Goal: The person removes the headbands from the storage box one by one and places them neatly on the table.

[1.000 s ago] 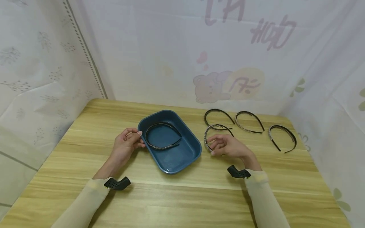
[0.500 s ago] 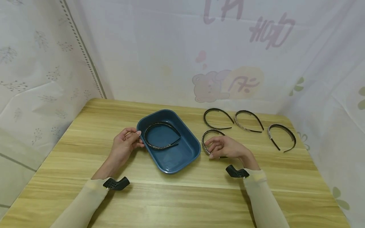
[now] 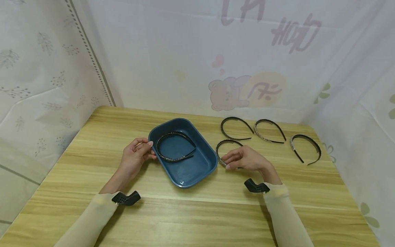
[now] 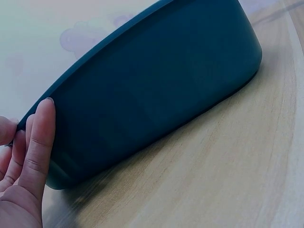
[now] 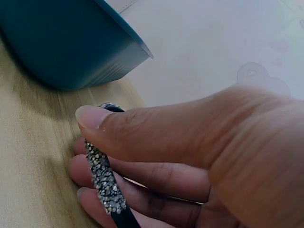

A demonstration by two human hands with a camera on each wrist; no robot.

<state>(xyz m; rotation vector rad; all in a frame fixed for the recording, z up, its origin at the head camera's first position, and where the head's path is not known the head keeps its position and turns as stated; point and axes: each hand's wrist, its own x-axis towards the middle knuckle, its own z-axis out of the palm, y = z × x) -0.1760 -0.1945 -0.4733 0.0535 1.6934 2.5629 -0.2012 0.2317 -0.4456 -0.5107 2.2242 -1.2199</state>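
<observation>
My left hand [image 3: 134,155] pinches the left rim of a blue plastic tub [image 3: 213,151]. In the left wrist view, fingers lie against the tub's outer wall [image 4: 152,80], with the thumb at its edge. Inside the tub rests a black glittery headband [image 3: 174,160]. Just right of the tub, my right hand [image 3: 247,158] holds another headband [image 3: 217,152], black with teeth and silvery stones. In the right wrist view, its stone-covered band [image 5: 105,183] runs between thumb and fingers; part of it is hidden by the thumb.
Behind my right hand lie two toothed headbands, a dark one [image 3: 221,128] and a stone-trimmed one [image 3: 256,132]. A third headband [image 3: 292,145] lies farther right. A printed white curtain [image 3: 172,68] stands behind the wooden table [image 3: 197,219].
The headband in my right hand has come nearer to me and slightly left, off the dark headband it overlapped before. My left hand and the tub stay put.
</observation>
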